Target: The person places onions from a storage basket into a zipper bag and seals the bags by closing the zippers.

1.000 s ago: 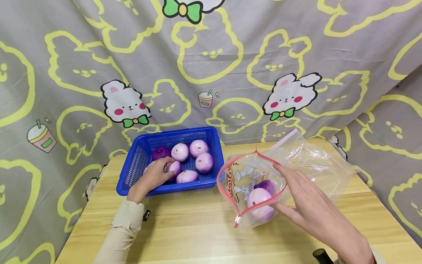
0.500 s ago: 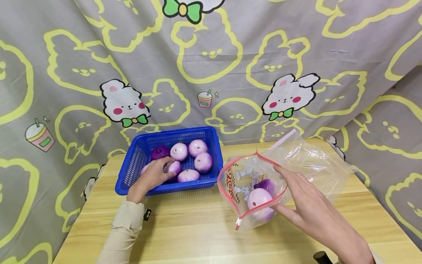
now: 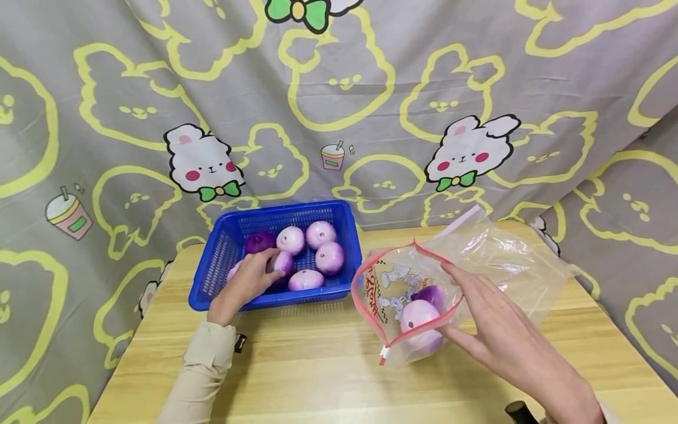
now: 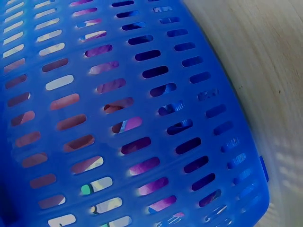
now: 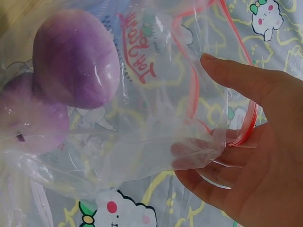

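Observation:
In the head view, my left hand (image 3: 248,281) is inside the blue basket (image 3: 354,247), gripping a purple onion (image 3: 283,264) between thumb and fingers. Around it lie several more onions, including a pale one (image 3: 290,240) and a darker one (image 3: 259,241). The basket's slotted wall (image 4: 156,113) fills the left wrist view and hides that hand. My right hand (image 3: 508,330) spreads its thumb and fingers at the red-edged mouth of a clear zip bag (image 3: 389,303). Some of its fingers show through the plastic in the right wrist view. Onions (image 5: 75,59) sit inside the bag.
A wooden table (image 3: 307,377) carries both the basket and the bag. Clear plastic (image 3: 508,259) spreads out behind the right hand. A grey curtain (image 3: 254,100) with cartoon prints hangs right behind the table. The bag's white slider (image 3: 384,352) points toward the front.
Both hands keep nearly the same places, the left on the onion and the right at the bag mouth. The head view has shifted slightly.

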The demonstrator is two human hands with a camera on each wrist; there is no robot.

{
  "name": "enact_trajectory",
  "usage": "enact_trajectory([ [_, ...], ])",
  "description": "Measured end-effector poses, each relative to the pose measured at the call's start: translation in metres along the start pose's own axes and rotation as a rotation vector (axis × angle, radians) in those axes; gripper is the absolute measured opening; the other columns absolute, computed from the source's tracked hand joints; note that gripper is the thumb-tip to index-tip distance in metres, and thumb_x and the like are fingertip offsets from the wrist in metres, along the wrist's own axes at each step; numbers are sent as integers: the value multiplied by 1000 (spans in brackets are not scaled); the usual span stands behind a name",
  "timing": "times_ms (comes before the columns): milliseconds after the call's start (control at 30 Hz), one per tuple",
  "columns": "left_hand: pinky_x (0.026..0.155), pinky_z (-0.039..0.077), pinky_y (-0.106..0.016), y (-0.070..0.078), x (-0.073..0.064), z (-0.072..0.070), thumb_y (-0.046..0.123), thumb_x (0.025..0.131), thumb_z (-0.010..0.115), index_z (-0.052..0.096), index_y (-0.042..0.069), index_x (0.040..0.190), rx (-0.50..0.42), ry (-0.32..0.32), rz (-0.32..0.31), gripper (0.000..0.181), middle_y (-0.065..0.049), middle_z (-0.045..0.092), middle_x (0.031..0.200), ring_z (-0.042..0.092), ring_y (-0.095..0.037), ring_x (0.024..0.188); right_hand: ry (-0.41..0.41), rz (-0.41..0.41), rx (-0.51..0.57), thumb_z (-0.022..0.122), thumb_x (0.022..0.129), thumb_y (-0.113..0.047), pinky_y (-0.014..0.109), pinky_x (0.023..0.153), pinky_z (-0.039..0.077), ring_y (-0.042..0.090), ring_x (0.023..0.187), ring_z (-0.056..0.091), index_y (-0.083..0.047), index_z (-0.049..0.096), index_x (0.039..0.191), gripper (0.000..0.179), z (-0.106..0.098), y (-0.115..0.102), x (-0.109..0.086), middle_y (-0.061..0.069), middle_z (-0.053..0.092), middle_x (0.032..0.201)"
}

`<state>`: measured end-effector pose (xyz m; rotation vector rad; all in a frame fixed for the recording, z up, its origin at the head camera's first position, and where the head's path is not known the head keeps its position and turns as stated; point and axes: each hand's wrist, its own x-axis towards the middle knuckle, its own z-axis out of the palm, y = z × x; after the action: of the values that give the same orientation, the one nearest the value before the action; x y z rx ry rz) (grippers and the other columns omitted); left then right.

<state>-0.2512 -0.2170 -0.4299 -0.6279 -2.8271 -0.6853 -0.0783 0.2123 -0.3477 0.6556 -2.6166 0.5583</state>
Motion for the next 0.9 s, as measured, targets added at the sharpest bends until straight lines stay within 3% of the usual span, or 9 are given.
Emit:
enact_trajectory([
  [200,80,52,-51,3,-1,-2,13,85,79,64,-3,124,9,11,-13,44,-17,70,106,65,-31,90,-7,-24,-8,85,75,-24,53,94,48,29,121,55,-11,31,155,98,-2,1,2,13,55,137],
  [567,81,52,-51,5,-2,0,10,85,78,65,-3,120,32,57,26,39,-14,69,99,64,-30,88,-16,-40,-13,82,78,-26,51,94,48,29,121,55,-8,33,154,92,-2,2,3,14,54,139],
  [767,91,51,-57,8,2,-2,11,88,76,58,-2,133,34,70,28,51,-23,66,122,65,-40,106,-21,-42,-11,82,79,-28,53,97,46,30,123,54,-7,35,152,90,-1,1,4,14,54,140],
  [900,93,47,-59,9,0,-4,9,87,76,56,-1,135,38,106,29,53,-23,64,125,63,-43,108,-11,-51,-10,83,78,-28,51,98,47,29,122,54,-7,36,151,89,0,2,3,14,55,138],
])
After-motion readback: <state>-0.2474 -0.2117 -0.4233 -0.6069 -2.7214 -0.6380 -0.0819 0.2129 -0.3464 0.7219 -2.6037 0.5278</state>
